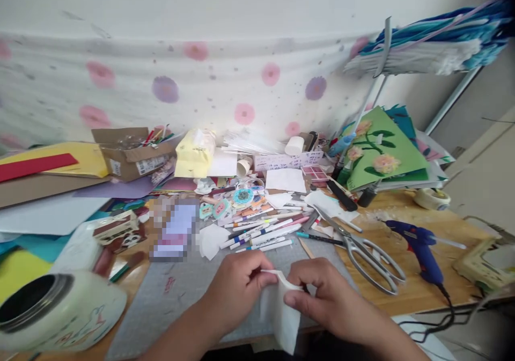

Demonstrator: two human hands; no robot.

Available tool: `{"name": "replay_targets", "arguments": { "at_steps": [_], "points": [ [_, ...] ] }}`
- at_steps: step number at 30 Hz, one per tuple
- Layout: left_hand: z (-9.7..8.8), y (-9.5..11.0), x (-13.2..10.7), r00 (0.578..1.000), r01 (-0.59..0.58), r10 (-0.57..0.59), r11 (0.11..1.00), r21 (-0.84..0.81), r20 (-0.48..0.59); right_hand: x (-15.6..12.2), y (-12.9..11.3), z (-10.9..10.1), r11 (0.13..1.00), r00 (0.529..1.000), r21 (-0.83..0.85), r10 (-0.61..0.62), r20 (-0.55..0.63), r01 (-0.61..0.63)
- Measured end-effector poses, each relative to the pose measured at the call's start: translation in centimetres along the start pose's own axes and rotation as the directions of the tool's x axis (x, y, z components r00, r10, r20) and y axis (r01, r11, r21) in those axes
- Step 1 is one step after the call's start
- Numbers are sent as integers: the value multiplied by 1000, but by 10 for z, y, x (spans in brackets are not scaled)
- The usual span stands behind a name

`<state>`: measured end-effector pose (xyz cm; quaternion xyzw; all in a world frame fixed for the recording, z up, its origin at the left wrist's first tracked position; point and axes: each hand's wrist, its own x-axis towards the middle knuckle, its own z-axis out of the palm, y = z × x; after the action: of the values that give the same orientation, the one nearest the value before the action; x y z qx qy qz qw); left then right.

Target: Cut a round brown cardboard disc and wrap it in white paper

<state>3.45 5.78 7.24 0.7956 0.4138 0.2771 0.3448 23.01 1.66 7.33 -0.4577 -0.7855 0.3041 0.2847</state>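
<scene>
I'm pinching the folded white sheet (287,315) up top w/ my L grip (237,279) & R grip (324,291), above the worktop's (410,303) near edge, prob. steadying its fold from both sides.

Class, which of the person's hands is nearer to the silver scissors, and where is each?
Right. The right hand is just left of the silver scissors, gripping a white sheet; the left hand is farther left, pinching the sheet's other side.
</scene>
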Motion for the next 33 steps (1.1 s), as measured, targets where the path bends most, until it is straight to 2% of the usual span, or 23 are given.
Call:
{"name": "replay_targets", "arguments": {
  "at_steps": [2,4,6,8,10,12,14,16,18,20,21,23,24,26,28,30,33],
  "points": [
    [-5,6,7,997,29,-22,995,-91,79,5,5,-10,998,1000,66,15,-23,-13],
    [-9,12,13,991,20,-6,994,-104,132,10,12,-18,999,998,51,-7,-62,10],
    [-11,16,21,989,8,6,995,-96,147,14,20,-21,995,993,77,-50,-111,59],
    [-11,16,29,991,19,-4,993,-116,132,17,26,-20,976,984,207,-28,-174,64],
    [-9,10,35,995,48,-34,987,-155,96,18,31,-17,910,980,414,98,-176,-17],
    [-6,0,40,994,80,-62,971,-225,88,18,36,-15,795,968,592,234,-90,-137],
    [-2,-13,42,985,136,-91,931,-337,146,19,41,-21,693,948,685,318,-10,-225],
    [-1,-26,44,977,187,-127,895,-404,172,22,48,-35,628,926,736,379,-2,-255],
    [-5,-37,45,985,173,-160,931,-321,66,30,58,-55,569,886,789,459,-70,-233],
    [-10,-45,48,990,103,-109,992,-73,-84,42,67,-77,537,814,829,545,-199,-157],
    [-13,-48,50,992,61,-53,996,65,-116,48,71,-88,532,783,838,570,-249,-121],
    [-14,-53,53,996,-26,50,961,276,-78,59,78,-110,559,727,828,589,-351,-53],
    [-13,-56,54,996,-64,80,939,339,-35,63,81,-121,601,705,798,579,-410,-29],
    [-9,-61,55,995,-103,97,903,417,37,67,88,-144,719,665,695,522,-534,-6],
    [-4,-68,56,995,-97,77,878,469,62,66,97,-165,815,648,579,454,-612,-23],
    [-1,-74,57,996,-84,56,867,491,72,62,110,-180,852,649,517,439,-621,-82],
    [-1,-80,61,995,-73,31,867,493,92,57,131,-190,846,656,486,497,-568,-220]
  ]
}}
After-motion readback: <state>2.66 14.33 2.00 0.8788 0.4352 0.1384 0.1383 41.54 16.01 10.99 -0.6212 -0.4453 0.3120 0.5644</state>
